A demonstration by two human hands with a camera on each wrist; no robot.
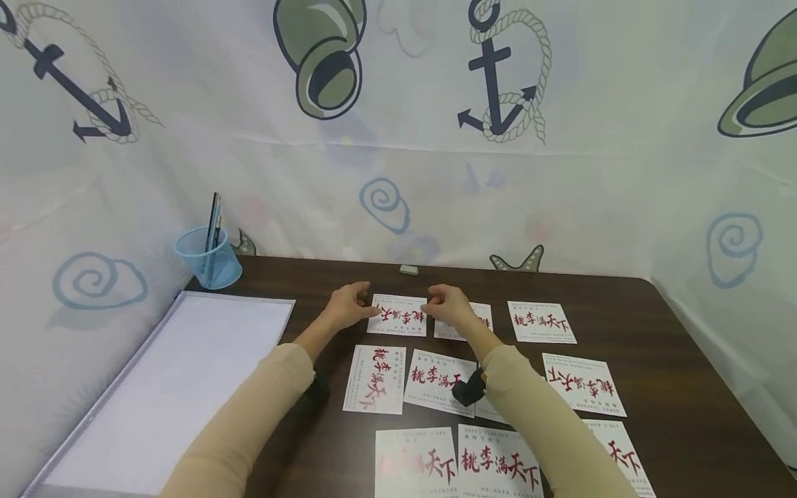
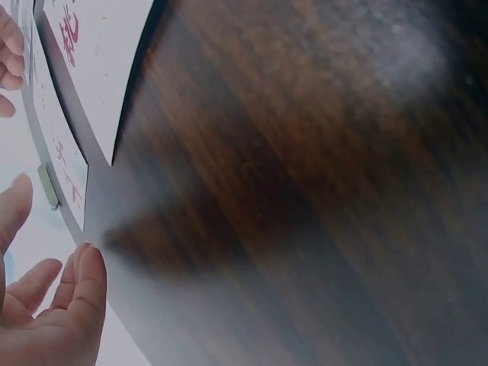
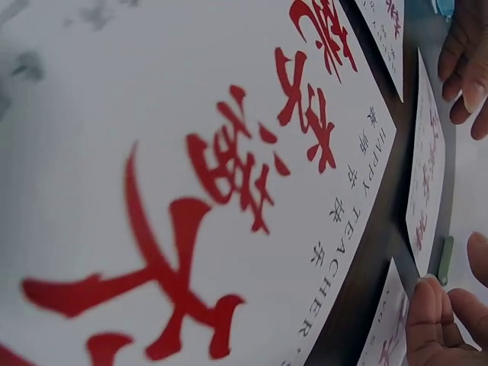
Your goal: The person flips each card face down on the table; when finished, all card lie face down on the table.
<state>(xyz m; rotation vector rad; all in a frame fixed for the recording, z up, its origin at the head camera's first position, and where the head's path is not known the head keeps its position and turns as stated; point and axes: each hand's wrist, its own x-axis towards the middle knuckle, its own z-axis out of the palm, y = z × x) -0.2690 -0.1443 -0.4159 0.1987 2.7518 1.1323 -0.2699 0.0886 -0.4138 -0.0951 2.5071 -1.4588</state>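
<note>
A white card with red Chinese characters (image 1: pixel 397 325) lies upside down at the back of the dark table. My left hand (image 1: pixel 346 308) is at its left edge, fingers loosely bent and thumb apart, as the left wrist view shows. By the card's right edge is my right hand (image 1: pixel 453 308), its thumb and fingers (image 3: pixel 428 305) also spread apart. Under that hand lies a second card (image 1: pixel 453 330), partly covered by the hand and wrist. Neither hand visibly grips anything. In the right wrist view a large near card (image 3: pixel 229 152) fills much of the picture.
Several similar cards lie in rough rows, including one at the back right (image 1: pixel 542 322) and one turned sideways (image 1: pixel 375 380). A white board (image 1: pixel 168 387) lies left. Behind it stands a blue cup (image 1: pixel 208 259) holding pens. A small green block (image 1: pixel 409 270) sits by the back edge.
</note>
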